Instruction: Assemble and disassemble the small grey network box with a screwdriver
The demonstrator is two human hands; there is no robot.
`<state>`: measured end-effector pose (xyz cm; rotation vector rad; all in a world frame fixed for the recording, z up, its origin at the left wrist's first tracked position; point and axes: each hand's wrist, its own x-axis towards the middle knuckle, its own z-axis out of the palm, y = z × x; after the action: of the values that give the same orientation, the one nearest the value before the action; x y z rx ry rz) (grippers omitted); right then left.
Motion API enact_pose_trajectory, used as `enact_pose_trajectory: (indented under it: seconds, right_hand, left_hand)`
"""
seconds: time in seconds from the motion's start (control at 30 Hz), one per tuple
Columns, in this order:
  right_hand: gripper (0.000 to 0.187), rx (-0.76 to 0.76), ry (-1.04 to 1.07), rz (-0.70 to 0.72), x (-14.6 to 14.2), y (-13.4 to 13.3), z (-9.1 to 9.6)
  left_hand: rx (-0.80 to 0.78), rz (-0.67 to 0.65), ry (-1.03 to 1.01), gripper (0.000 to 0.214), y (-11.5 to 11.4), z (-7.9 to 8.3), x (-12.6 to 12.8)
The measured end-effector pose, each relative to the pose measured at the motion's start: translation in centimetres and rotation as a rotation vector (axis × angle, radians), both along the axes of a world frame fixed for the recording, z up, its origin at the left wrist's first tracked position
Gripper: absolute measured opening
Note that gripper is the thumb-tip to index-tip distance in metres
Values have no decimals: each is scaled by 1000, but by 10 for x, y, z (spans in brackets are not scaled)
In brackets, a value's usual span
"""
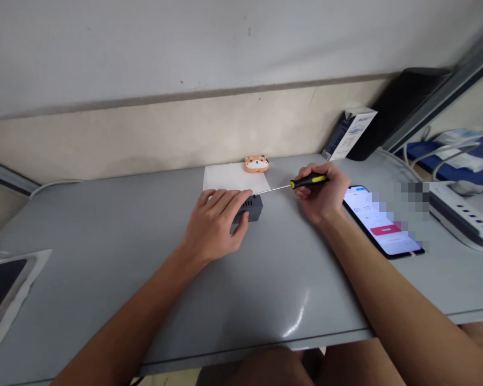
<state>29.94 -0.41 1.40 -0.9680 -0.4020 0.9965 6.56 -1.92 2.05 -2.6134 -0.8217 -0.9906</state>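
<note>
A dark grey box with vent slots (pixel 254 210) rests on the grey desk (pixel 153 316), partly covered by my left hand (pixel 215 228). The fingers of that hand lie over its top and the thumb presses its near side. My right hand (pixel 322 193) is closed round the black and yellow handle of a screwdriver (pixel 277 188). The shaft points left, nearly level, and its tip is at the top right corner of the box, by a small hole. Whether the tip sits inside the hole I cannot tell. Behind the box lies a white sheet of paper (pixel 225 175).
An orange animal-face case (pixel 256 164) sits at the paper's back edge. To the right lie a phone (pixel 382 222) with a lit screen and a white power strip (pixel 462 214). A milk carton (pixel 349 133) leans at the back right. A dark flat object (pixel 4 289) lies far left.
</note>
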Motion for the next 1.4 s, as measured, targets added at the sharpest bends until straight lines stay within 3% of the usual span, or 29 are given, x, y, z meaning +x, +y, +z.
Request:
enact_pose_trajectory:
  seconds: [0.3,0.6,0.7,0.83,0.97,1.17,1.4]
  right_hand:
    - [11,-20,-5,13,-1,0,1]
    - [12,25,3,13,5,1,0]
    - [9,23,25,-13,5,1,1]
    - [10,-9,20,-28,6,1,4]
    - [14,-32,-30,28,5,1,6]
    - [54,68,-258,208,-14,-5,3]
    - [55,46,-314,295,-29,-13,4]
  left_hand:
    - [-23,-11,44,31,1,-2,-1]
    - [-64,-7,125,30,0,14,-4]
    - [-188,-49,89,32,2,17,-11]
    - [-469,-79,93,45,11,28,-31]
    - [-735,-54,-37,30,27,37,-51]
    - [-862,-82,-155,20,40,29,-55]
    - [-919,-77,-214,21,41,22,-50]
